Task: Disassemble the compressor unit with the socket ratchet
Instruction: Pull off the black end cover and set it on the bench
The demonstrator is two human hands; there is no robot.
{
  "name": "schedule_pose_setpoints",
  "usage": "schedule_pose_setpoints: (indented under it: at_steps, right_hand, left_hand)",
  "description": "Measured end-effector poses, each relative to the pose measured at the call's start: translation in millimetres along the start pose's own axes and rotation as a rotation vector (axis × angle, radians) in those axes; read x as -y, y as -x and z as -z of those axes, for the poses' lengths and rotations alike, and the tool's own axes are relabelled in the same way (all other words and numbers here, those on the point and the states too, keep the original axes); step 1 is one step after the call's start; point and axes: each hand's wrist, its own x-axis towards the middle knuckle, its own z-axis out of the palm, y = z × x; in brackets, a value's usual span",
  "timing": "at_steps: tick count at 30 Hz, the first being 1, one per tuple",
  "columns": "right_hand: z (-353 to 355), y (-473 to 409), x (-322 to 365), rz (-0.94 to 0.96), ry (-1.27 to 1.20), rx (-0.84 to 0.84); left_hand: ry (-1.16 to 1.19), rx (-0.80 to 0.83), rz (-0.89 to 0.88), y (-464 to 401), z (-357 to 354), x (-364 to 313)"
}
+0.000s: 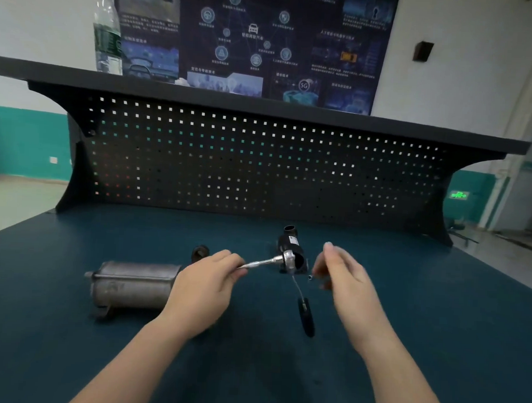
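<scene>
The black compressor unit (289,243) stands on the blue bench top (437,300), just beyond my hands. My left hand (207,287) grips the handle of the silver socket ratchet (268,262), whose head lies against the unit's near end. My right hand (344,274) hovers just right of the unit. Its thumb and lower fingers pinch a small metal part (310,277) while the index finger points up. The view is blurred there.
A grey metal cylinder (133,284) lies on its side left of my left hand, with a small black ring (200,253) behind it. A black-handled tool with a thin shaft (305,315) lies between my hands. The pegboard back panel (260,158) carries a shelf with a water bottle (109,33).
</scene>
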Motion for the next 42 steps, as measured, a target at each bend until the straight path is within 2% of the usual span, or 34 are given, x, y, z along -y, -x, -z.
schedule_pose_setpoints:
  at_steps: [1,2,4,6,8,14,18,21,23,26,28,30,33,35,42]
  right_hand:
    - [0,-4,-5,-0.038,0.045,-0.064]
    - [-3,-7,-8,-0.134,-0.002,-0.017]
    - [-11,-6,-10,-0.352,-0.256,0.206]
    - [-11,-3,-15,-0.472,-0.457,0.361]
    - [-9,-3,-24,-0.502,-0.613,0.438]
    - [-4,-8,-43,-0.47,-0.918,0.5]
    - [0,-18,-46,-0.459,-0.876,0.414]
    - [0,-27,-49,-0.457,-0.838,0.344]
    - [11,-35,-50,-0.478,-0.973,0.314]
    - [41,-47,-51,-0.454,-1.224,0.159]
    - [42,-53,-49,-0.425,-1.148,0.08]
    - [17,-57,-45,-0.415,-0.983,0.042]
    - [-26,-57,-44,-0.347,-0.785,-0.038]
    - [-35,-55,-48,-0.313,-0.713,-0.102]
    - [-16,-53,-63,-0.277,-0.735,-0.237]
  left_hand:
    - [0.036,-0.002,0.001,2,-1,1]
    - [0.061,-0.001,-0.01,2,-2,0]
    - [0.067,0.019,-0.065,1,-1,-6]
    - [0.025,0.062,-0.141,-3,-1,-10]
    - [-0.04,0.086,-0.195,-8,-1,-15]
    - [-0.101,0.12,-0.272,-26,-2,-21]
    - [-0.11,0.12,-0.3,-35,-5,-19]
    - [-0.151,0.142,-0.236,-43,-11,-25]
    - [-0.217,0.145,-0.159,-50,-10,-23]
    - [-0.218,0.169,0.08,-62,5,-1]
    - [0.017,0.179,0.218,-65,7,4]
    - [0.212,0.178,0.239,-66,-4,-11]
    - [0.251,0.215,0.186,-56,-37,-41]
    - [0.283,0.189,0.224,-46,-52,-53]
    - [0.404,0.257,0.422,-22,-68,-62]
